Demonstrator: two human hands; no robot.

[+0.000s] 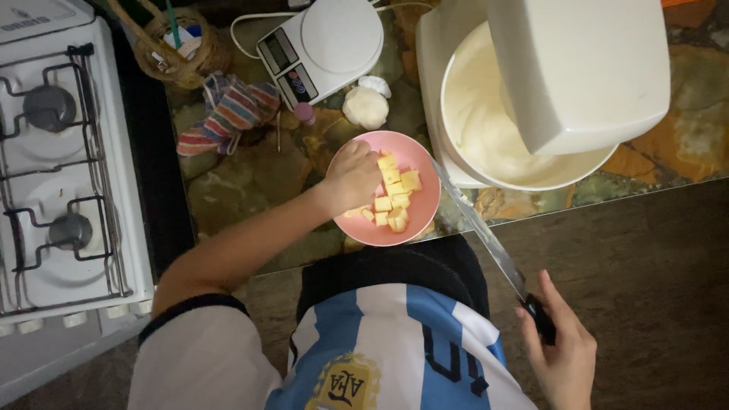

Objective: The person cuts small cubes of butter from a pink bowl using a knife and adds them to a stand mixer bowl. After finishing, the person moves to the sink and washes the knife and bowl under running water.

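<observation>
Two hands: left hand (351, 176) reaches into the pink bowl (420, 216); right hand (560, 351) hangs low off the bench (250, 178), near the person's hip.
Left fingers: curled together among the butter cubes (391, 193); whether a cube is pinched between them cannot be told, since the knuckles hide the tips.
Right fingers: wrapped around the dark handle of a long knife (486, 235), whose blade runs up and left to the bowl's right rim.
Butter cubes: pale yellow, piled in the right half of the bowl; judged soft, greasy and light, apt to smear or slip under a hard squeeze, best taken by light pressure on two opposite flat faces.
Pink bowl: shallow and light-looking, standing just at the bench's front edge; judged easy to nudge over that edge, better steadied by its rim.
Knife: stiff and sharp, safe hold at the handle only; the blade crosses the bench edge.
Stand mixer (577, 68): white head lowered over its bowl of pale cream (486, 121), just right of the pink bowl.
Behind: kitchen scale (323, 45), a white dough-like lump (366, 106), striped cloth (231, 110), basket (178, 45).
Open room: bare bench left of the pink bowl; stove (61, 167) stands beyond a dark gap.
</observation>
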